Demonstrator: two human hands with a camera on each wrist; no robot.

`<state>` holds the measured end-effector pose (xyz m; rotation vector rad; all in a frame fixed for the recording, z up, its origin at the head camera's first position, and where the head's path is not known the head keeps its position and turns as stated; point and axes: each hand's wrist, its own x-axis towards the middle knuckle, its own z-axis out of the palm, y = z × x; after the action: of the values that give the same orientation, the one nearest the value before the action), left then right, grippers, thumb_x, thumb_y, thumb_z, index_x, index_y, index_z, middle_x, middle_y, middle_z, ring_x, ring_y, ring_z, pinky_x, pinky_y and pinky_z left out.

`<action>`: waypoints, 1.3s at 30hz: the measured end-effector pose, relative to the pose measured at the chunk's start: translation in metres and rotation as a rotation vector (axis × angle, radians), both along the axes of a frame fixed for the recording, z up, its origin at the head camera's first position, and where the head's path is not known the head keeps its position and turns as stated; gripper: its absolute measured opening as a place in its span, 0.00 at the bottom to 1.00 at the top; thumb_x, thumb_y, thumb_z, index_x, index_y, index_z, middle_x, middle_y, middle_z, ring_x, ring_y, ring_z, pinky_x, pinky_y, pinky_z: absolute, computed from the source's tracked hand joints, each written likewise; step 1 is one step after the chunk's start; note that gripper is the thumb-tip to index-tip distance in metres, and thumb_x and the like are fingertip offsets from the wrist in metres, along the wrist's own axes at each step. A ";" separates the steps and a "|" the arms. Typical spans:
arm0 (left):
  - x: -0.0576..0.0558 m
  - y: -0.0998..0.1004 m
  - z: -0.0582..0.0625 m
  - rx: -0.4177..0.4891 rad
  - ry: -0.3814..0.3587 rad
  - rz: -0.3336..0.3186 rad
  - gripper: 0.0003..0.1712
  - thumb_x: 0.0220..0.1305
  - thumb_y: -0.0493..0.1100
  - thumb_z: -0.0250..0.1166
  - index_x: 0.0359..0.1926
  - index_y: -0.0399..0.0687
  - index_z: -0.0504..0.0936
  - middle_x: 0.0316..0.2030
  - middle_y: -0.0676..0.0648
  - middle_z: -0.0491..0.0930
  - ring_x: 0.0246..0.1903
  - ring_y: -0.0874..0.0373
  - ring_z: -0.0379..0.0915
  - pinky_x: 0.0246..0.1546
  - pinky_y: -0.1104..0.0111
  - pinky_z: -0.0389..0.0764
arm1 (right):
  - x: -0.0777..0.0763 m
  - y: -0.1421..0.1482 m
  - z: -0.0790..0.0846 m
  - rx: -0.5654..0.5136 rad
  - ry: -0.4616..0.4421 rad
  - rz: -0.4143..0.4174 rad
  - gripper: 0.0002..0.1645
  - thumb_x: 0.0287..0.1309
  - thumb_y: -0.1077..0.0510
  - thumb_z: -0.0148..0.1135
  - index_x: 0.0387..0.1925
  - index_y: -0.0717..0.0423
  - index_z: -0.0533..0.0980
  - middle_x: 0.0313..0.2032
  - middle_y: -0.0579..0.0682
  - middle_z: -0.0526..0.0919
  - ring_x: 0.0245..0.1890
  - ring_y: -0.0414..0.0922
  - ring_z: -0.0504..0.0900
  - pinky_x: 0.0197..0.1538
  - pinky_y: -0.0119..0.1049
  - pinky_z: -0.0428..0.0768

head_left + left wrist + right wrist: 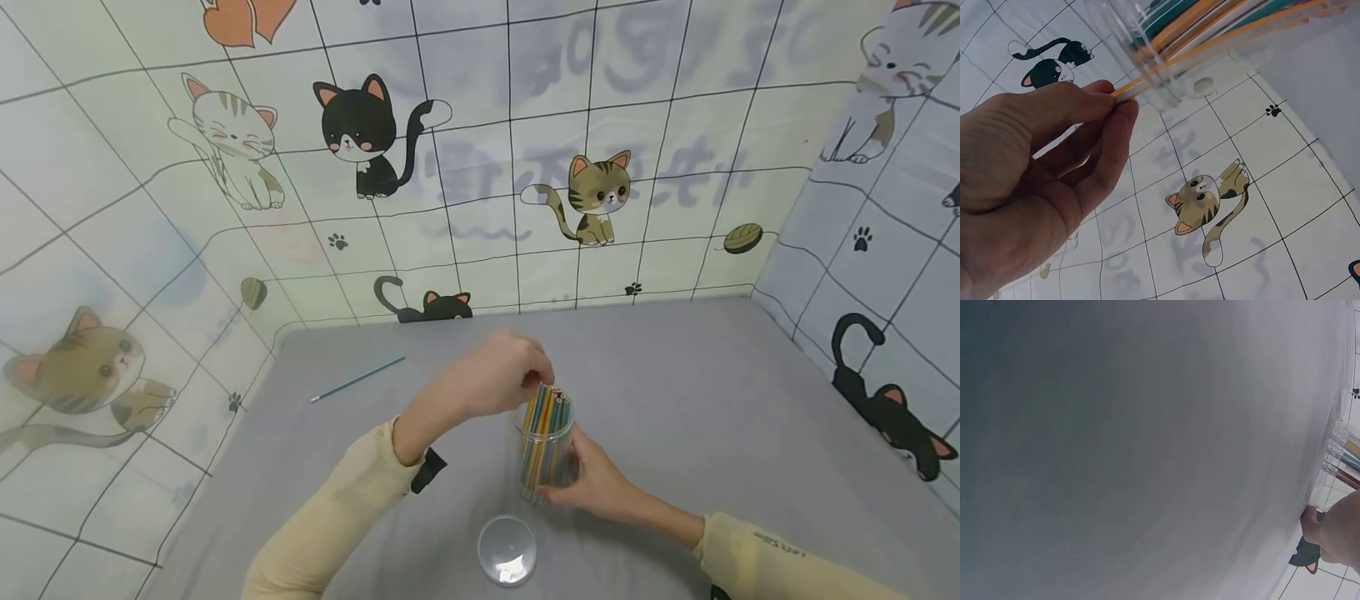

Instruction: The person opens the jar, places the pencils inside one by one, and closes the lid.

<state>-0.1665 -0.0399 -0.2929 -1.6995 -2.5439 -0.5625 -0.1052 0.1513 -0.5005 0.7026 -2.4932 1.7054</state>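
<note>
A clear jar (545, 450) packed with yellow, teal and other coloured pencils (551, 408) stands on the grey cloth. My right hand (600, 479) grips it low on its right side, thumb in front. In the right wrist view only part of that hand (1338, 531) shows, at the right edge by the pencils. My left hand (498, 375) is over the jar's mouth. Its thumb and fingers pinch the end of an orange pencil (1141, 85), seen in the left wrist view with most of its length inside the jar (1129, 44).
A round clear lid (507, 550) lies on the grey cloth (675, 400) in front of the jar. One teal pencil (357, 379) lies by itself at the back left. Cat-patterned sheets (480, 208) hang around the back and sides.
</note>
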 end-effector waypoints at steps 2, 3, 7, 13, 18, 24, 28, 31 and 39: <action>0.000 0.002 0.000 -0.052 -0.027 0.009 0.18 0.59 0.24 0.62 0.49 0.38 0.86 0.42 0.44 0.86 0.39 0.56 0.82 0.37 0.77 0.77 | 0.000 0.000 0.000 -0.001 0.001 0.003 0.59 0.40 0.59 0.81 0.73 0.55 0.58 0.64 0.50 0.74 0.62 0.51 0.71 0.56 0.58 0.72; 0.000 0.002 -0.001 -0.068 -0.044 0.010 0.21 0.59 0.25 0.63 0.53 0.38 0.84 0.45 0.44 0.85 0.41 0.56 0.82 0.38 0.77 0.77 | 0.000 -0.001 0.000 0.000 0.004 0.003 0.59 0.40 0.59 0.81 0.72 0.54 0.59 0.63 0.49 0.75 0.62 0.50 0.72 0.56 0.56 0.73; -0.005 -0.004 -0.005 -0.051 -0.150 0.002 0.29 0.58 0.25 0.63 0.63 0.38 0.76 0.55 0.42 0.80 0.48 0.52 0.79 0.46 0.73 0.78 | 0.000 -0.001 -0.001 0.005 0.028 -0.003 0.56 0.39 0.59 0.81 0.70 0.55 0.61 0.60 0.47 0.77 0.58 0.45 0.74 0.53 0.50 0.76; -0.022 -0.028 -0.015 0.134 -0.262 0.027 0.22 0.61 0.26 0.61 0.57 0.35 0.78 0.53 0.41 0.80 0.48 0.52 0.78 0.48 0.66 0.80 | -0.002 0.000 -0.002 -0.006 0.040 -0.006 0.60 0.39 0.59 0.81 0.73 0.55 0.59 0.62 0.49 0.75 0.60 0.49 0.73 0.54 0.54 0.75; -0.039 -0.057 -0.036 0.233 -0.340 0.111 0.18 0.63 0.27 0.61 0.54 0.34 0.80 0.49 0.40 0.81 0.46 0.49 0.80 0.46 0.64 0.81 | 0.000 0.000 0.001 0.008 0.014 -0.016 0.63 0.39 0.58 0.81 0.75 0.58 0.55 0.67 0.56 0.71 0.64 0.59 0.69 0.56 0.66 0.70; -0.057 -0.089 -0.064 0.254 -0.423 0.285 0.20 0.64 0.27 0.62 0.57 0.36 0.79 0.49 0.42 0.82 0.47 0.47 0.80 0.48 0.64 0.80 | 0.001 0.001 0.002 0.006 0.003 -0.027 0.63 0.38 0.58 0.81 0.74 0.59 0.56 0.67 0.58 0.71 0.65 0.60 0.68 0.57 0.68 0.69; -0.068 -0.105 -0.078 0.288 -0.423 0.362 0.19 0.63 0.27 0.63 0.56 0.38 0.80 0.49 0.42 0.81 0.47 0.46 0.79 0.49 0.60 0.80 | 0.001 0.001 0.002 0.009 0.004 -0.027 0.62 0.38 0.58 0.81 0.73 0.59 0.57 0.66 0.58 0.71 0.65 0.60 0.68 0.56 0.67 0.70; -0.073 -0.115 -0.086 0.309 -0.409 0.421 0.19 0.63 0.28 0.64 0.55 0.39 0.81 0.51 0.41 0.81 0.50 0.44 0.78 0.51 0.56 0.79 | 0.001 0.001 0.002 0.011 0.003 -0.024 0.62 0.38 0.58 0.81 0.73 0.59 0.57 0.66 0.58 0.71 0.65 0.61 0.68 0.56 0.67 0.70; -0.087 -0.136 -0.105 0.368 -0.379 0.530 0.27 0.61 0.27 0.64 0.62 0.38 0.75 0.60 0.38 0.74 0.55 0.39 0.74 0.55 0.47 0.75 | 0.000 -0.001 0.000 0.011 0.010 -0.023 0.61 0.38 0.58 0.81 0.73 0.60 0.57 0.66 0.58 0.72 0.64 0.60 0.69 0.56 0.66 0.70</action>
<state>-0.2539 -0.1759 -0.3981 -0.8139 -2.7281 -1.2891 -0.1054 0.1507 -0.5000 0.6782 -2.4956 1.6782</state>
